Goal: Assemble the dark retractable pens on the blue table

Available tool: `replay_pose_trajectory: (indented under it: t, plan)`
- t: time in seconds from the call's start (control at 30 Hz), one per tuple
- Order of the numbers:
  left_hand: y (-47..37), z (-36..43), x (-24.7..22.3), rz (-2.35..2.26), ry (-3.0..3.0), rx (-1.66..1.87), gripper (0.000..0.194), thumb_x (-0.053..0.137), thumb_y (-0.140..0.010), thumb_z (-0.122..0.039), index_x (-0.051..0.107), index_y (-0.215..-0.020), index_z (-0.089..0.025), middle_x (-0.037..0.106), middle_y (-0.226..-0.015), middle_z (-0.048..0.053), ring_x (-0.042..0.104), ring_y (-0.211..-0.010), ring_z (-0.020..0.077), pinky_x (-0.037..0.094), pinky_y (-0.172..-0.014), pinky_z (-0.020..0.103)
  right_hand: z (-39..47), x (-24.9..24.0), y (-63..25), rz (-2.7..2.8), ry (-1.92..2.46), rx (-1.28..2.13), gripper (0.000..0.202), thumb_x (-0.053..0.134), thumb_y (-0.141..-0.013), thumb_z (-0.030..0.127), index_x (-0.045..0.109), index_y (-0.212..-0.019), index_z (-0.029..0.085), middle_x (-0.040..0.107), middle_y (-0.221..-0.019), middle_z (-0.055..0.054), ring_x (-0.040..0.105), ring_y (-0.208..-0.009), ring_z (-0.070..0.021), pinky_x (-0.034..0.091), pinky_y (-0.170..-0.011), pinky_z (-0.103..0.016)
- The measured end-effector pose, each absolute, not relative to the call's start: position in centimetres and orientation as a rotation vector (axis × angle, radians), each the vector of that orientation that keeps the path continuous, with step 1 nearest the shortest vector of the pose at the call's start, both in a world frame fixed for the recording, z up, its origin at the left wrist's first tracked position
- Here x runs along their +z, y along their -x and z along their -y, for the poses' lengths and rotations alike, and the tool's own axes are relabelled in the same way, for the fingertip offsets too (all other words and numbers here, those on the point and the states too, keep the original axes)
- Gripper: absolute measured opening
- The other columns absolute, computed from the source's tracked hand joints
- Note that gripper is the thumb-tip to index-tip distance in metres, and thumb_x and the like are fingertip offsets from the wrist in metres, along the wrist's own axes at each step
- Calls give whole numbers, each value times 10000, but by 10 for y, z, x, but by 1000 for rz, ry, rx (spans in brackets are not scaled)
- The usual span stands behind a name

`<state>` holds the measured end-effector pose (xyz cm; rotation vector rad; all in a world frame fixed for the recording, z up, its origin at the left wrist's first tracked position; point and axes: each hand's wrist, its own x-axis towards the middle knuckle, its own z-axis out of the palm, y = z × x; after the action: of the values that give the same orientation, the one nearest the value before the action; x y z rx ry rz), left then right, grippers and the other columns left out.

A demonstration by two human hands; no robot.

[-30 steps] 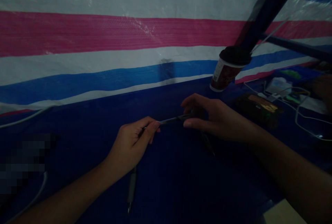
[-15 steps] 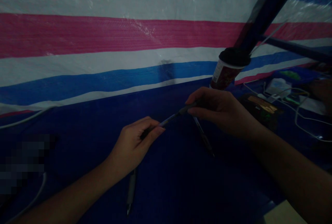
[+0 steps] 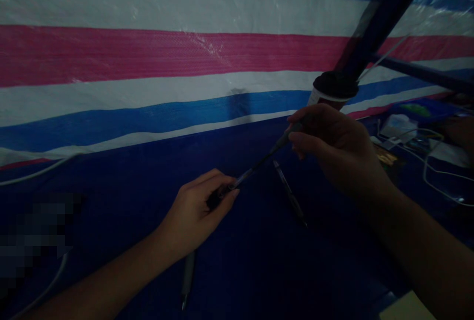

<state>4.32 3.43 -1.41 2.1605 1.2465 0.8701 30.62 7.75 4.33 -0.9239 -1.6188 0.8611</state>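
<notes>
My left hand (image 3: 202,206) is closed around a pen barrel (image 3: 230,187), whose clear end sticks out between thumb and fingers. Up and to the right, my right hand (image 3: 333,147) pinches the pen's dark grip section (image 3: 282,140). A thin refill (image 3: 258,164) spans the gap between the two parts, its lower end at the barrel's mouth. Below my right hand a second pen (image 3: 291,194) lies slanted on the table. A third pen (image 3: 188,278) is on the table below my left wrist, its upper end hidden.
A lidded paper cup (image 3: 335,88) stands behind my right hand. White cables (image 3: 425,162) and a blue tray (image 3: 425,107) are at the far right. Pale paper (image 3: 407,307) shows at the lower right. Striped tarpaulin (image 3: 166,53) hangs behind the dark blue table (image 3: 122,181).
My right hand has moved up and right with the grip section, away from my left hand. More of the refill shows between them. My left hand has barely moved.
</notes>
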Motion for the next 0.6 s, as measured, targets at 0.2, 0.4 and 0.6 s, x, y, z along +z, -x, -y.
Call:
replay_pose_trajectory:
  t: [0.2,0.4,0.6]
  plan:
    - [-44,-35,-14,-1263,-2157,878,205,590,-1012,-312,756,-1068,-204,713,-898,25,662,-743,144,489,-629,255,-76,46,-306,1657,953,848,146,775,-896,270,702,-1012,222,658,-824,5,578,-658,-128,479,-588,-284]
    - [-43,-35,-11,-1261,-2097,935,205,631,-987,-332,785,-1075,-228,740,-896,14,690,-760,150,512,-649,250,-78,41,-307,1883,990,916,195,791,-886,322,737,-1044,220,758,-944,-32,681,-770,-163,532,-668,-290]
    - [-42,-36,-10,-1247,-2071,940,227,652,-972,-329,797,-1125,-245,740,-854,-7,675,-709,132,498,-632,238,-78,45,-311,1925,999,931,213,799,-879,356,746,-1044,232,765,-925,-33,673,-714,-165,529,-637,-299]
